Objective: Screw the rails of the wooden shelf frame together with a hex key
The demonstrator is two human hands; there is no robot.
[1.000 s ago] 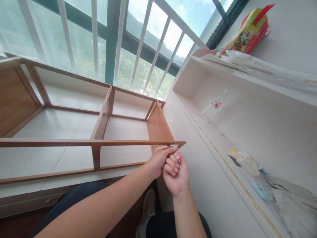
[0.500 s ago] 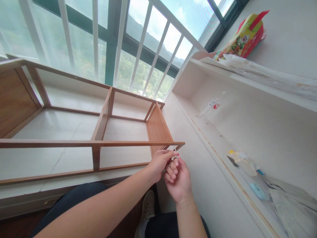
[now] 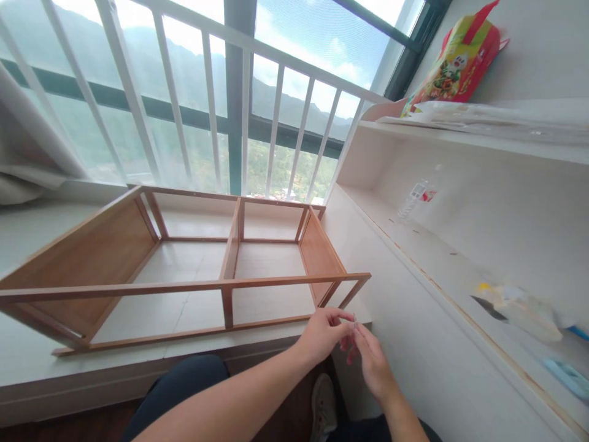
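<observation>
My left hand point(image 3: 323, 334) and my right hand point(image 3: 373, 363) meet fingertip to fingertip just below the near right corner of a brown wooden frame point(image 3: 267, 281). Between their pinched fingertips is a small, thin, silvery piece point(image 3: 354, 318), probably metal; its exact kind is too small to tell. Both hands are closed, the right one's lower fingers loosely curled. Neither hand touches the frame, which lies on a white ledge point(image 3: 27, 365) and has a middle divider and a solid panel point(image 3: 322, 248) at its right end.
White railing bars point(image 3: 209, 104) and a window stand behind the frame. At right is a white shelf unit point(image 3: 414, 307) with a clear bottle point(image 3: 414, 199), plastic bags and a light blue item point(image 3: 567, 377). A red and yellow bag point(image 3: 460, 64) sits on top. A grey curtain point(image 3: 27, 141) hangs at left.
The view has swung left, showing the frame's whole left end and the curtain. My hands have moved a little lower, away from the frame's corner, and the right fingers have loosened.
</observation>
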